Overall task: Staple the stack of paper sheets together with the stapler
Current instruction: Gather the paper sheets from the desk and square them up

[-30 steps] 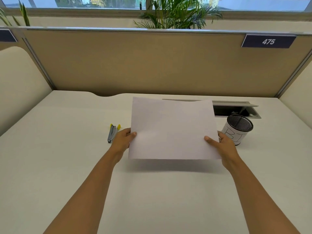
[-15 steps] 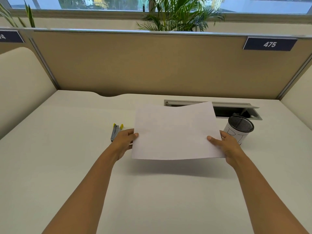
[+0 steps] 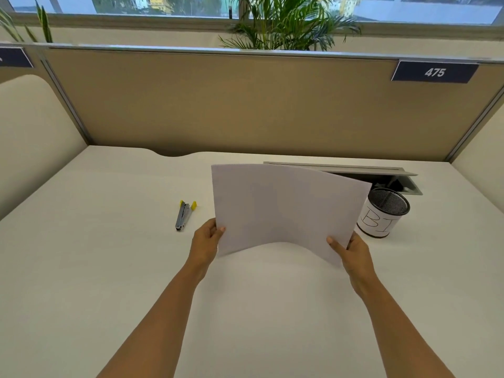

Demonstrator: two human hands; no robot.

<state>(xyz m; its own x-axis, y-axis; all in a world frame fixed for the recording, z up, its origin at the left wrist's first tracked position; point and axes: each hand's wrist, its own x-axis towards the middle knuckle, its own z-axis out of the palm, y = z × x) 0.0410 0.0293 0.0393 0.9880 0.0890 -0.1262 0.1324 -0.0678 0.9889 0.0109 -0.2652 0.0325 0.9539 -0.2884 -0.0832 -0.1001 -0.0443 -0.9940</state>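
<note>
Thumbs on top and fingers beneath, the left hand (image 3: 205,242) and right hand (image 3: 354,255) pinch opposite side edges of the paper stack (image 3: 283,211), bowing it upward above the desk (image 3: 109,268), with the stapler (image 3: 183,216) lying left of the paper.

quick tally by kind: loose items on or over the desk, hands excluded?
Paper stack, held over the desk by left hand and right hand: 1
Stapler, lying on the desk: 1
Mesh cup, standing on the desk: 1
Total: 3
</note>
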